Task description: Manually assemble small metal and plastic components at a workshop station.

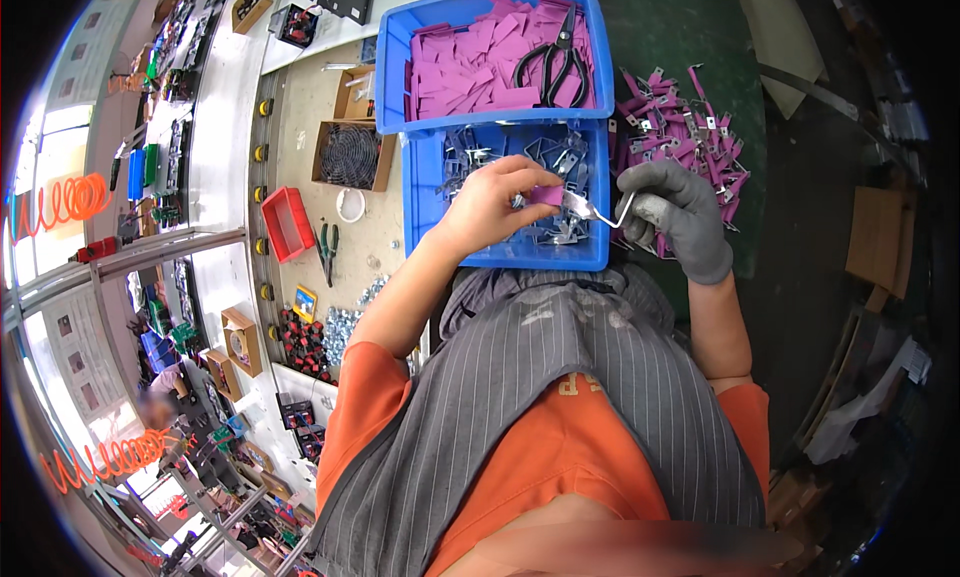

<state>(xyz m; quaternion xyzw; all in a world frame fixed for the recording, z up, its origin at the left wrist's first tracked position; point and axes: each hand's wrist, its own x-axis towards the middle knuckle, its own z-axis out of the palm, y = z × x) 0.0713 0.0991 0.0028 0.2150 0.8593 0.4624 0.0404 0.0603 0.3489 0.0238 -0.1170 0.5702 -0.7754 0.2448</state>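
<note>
My bare left hand (497,205) pinches a short pink sleeve (546,195) over the near blue bin (425,192). That bin holds several loose metal brackets (568,162). My right hand (680,217), in a grey glove, grips a bent metal bracket (625,213) whose flat end points at the sleeve. Whether that end has entered the sleeve is hard to make out. Beyond lies a second blue bin (394,67) filled with flat pink sleeves (470,62). Black-handled scissors (552,72) rest on top of them. Right of the bins, sleeved brackets (690,142) are heaped.
The heap lies on a green tabletop (680,27). To the left are a red tray (288,225), green-handled pliers (328,252), a cardboard box of coiled black material (350,157), bolts (342,329) and red-black parts (303,342). Another person (160,407) is far off at lower left.
</note>
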